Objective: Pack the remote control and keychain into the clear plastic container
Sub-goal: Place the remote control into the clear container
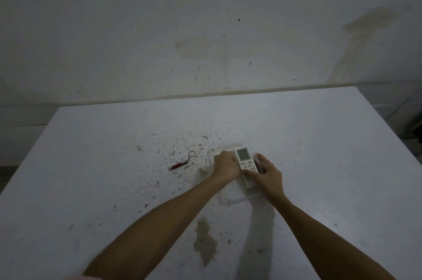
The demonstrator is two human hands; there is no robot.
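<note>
Near the middle of the table [319,142], both hands grasp the remote control [246,164]: left hand [225,165], right hand [270,174]. Its long axis runs away from the person, over the barely visible container [242,199]. The keychain [181,164] lies left (nearer the left hand).

A single wide-angle camera worn on the person's head looks forward and down across a stained white desk [91,165], both forearms reaching in from the near edge, a marked wall [205,28] filling the far half; the desk's edges bow outward.
</note>
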